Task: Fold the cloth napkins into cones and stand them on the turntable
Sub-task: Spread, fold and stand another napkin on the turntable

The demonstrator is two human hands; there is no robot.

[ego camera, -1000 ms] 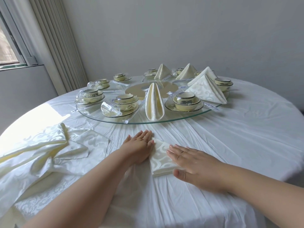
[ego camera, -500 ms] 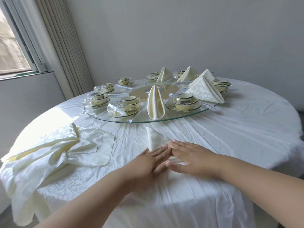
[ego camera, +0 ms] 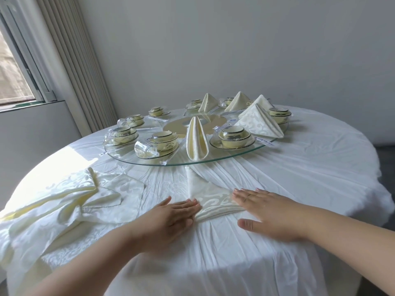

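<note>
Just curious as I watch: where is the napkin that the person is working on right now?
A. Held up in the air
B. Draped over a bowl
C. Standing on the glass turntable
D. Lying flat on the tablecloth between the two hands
D: the folded napkin lies flat on the tablecloth, with the left hand and the right hand pressing flat at its two ends, short of the turntable.

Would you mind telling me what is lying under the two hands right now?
Both the left hand and right hand press flat on a partly folded napkin over the tablecloth; the napkin's covered ends are hidden.
</note>
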